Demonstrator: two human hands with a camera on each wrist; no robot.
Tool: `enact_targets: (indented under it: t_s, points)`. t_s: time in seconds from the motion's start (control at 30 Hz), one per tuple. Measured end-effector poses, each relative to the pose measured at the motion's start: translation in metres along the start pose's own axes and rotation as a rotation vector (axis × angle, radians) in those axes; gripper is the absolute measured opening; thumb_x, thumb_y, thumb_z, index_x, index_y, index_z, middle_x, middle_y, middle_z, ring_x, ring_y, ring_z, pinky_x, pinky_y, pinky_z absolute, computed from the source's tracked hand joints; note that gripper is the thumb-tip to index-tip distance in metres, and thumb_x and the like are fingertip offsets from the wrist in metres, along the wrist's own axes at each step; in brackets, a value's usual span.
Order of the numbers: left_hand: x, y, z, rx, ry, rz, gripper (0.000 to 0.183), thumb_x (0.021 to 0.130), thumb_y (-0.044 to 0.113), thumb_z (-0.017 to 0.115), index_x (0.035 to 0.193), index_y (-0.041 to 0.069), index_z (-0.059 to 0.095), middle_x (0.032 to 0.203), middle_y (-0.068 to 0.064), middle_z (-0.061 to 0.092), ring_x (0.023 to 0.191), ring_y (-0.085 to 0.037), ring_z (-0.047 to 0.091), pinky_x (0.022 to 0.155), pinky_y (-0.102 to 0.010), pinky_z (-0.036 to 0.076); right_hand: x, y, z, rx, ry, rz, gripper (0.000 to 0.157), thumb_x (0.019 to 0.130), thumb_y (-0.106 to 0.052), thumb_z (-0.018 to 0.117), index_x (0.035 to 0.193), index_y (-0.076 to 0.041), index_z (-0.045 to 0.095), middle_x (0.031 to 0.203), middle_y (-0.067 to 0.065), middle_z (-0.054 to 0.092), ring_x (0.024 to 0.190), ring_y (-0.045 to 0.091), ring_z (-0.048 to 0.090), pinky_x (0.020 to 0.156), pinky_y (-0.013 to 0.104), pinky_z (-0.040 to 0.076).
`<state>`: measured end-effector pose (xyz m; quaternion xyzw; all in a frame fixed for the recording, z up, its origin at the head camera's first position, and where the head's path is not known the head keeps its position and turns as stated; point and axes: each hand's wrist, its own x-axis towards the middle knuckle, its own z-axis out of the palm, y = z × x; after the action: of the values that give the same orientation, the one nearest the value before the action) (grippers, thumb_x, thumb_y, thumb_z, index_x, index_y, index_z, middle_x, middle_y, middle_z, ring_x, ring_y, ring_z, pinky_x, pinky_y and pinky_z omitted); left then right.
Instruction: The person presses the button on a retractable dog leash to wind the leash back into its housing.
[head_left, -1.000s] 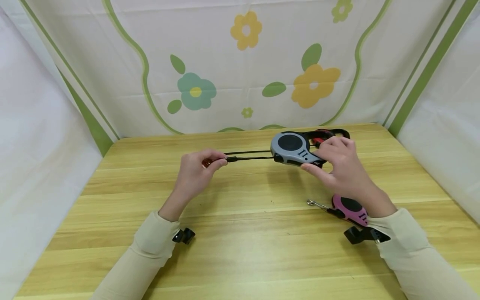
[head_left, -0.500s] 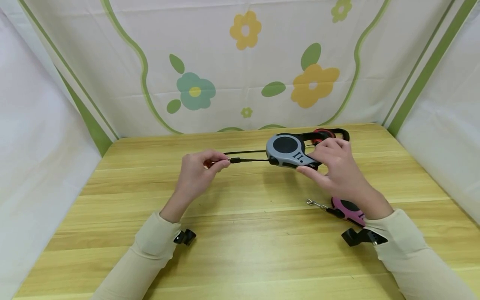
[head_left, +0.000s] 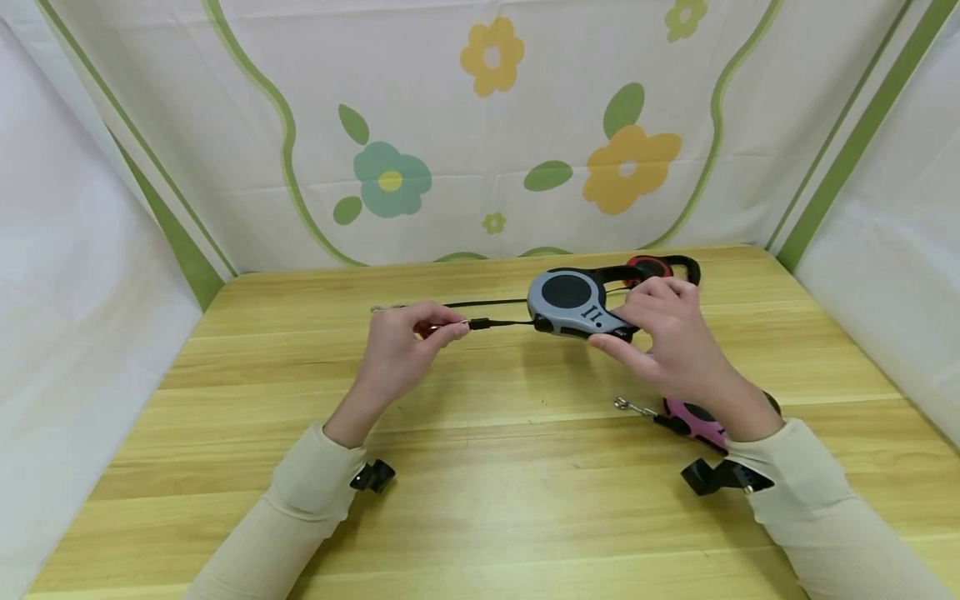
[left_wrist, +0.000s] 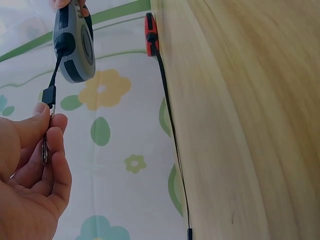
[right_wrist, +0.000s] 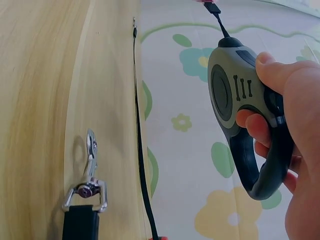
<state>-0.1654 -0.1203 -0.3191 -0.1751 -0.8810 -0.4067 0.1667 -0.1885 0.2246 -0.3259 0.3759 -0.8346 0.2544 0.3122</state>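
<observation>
My right hand (head_left: 671,333) grips the handle of a grey retractable dog leash (head_left: 567,291), thumb on its lower side. The leash is held above the table, its black handle loop showing in the right wrist view. A short length of black strap runs left from its nozzle to my left hand (head_left: 405,346). Thumb and forefinger there pinch the metal clip (left_wrist: 45,150) at the strap's end. Behind lies a red retractable leash (left_wrist: 151,34), its strap drawn out leftward across the table. A pink retractable leash (head_left: 693,423) rests by my right wrist, partly hidden, its silver clip (right_wrist: 90,155) pointing left.
All of this is on or above a wooden table (head_left: 480,500). A white cloth with printed flowers (head_left: 450,125) hangs behind the back edge, and pale cloth walls stand at both sides. A small black camera mount sits on each wrist.
The grey leash and my right hand have shifted slightly left. My left hand has edged right with the clip, so the strap between is shorter. The red leash's clip now shows beyond my left hand.
</observation>
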Motion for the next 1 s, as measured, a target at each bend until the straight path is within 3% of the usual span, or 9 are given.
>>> enact_targets:
  t_s: [0.63,0.83,1.0]
  points:
    - [-0.003,0.01,0.004,-0.001,-0.033,0.061,0.011,0.092,0.012,0.083,0.103,0.01,0.085,0.093,-0.004,0.083,0.075,-0.014,0.07,0.062,-0.021,0.049,0.005,-0.011,0.002,0.011,0.01,-0.041,0.07,0.103,-0.067,0.053,0.079,-0.005,0.071,0.075,0.007,0.061,0.09,0.028,0.051,0.098,0.062,0.033]
    - [-0.004,0.01,0.006,-0.007,-0.055,0.097,0.013,0.093,0.007,0.081,0.106,0.008,0.084,0.098,-0.005,0.084,0.08,-0.015,0.076,0.069,-0.028,0.06,0.005,-0.012,0.003,0.005,0.002,-0.032,0.071,0.103,-0.069,0.051,0.078,-0.006,0.07,0.075,0.006,0.06,0.091,0.028,0.051,0.098,0.059,0.033]
    - [-0.004,0.01,0.007,-0.019,-0.07,0.101,0.012,0.094,0.007,0.079,0.106,0.008,0.084,0.098,-0.004,0.083,0.08,-0.013,0.076,0.071,-0.028,0.062,0.004,-0.013,0.003,0.008,-0.004,-0.037,0.069,0.104,-0.067,0.052,0.08,-0.005,0.071,0.076,0.007,0.06,0.09,0.03,0.051,0.098,0.06,0.033]
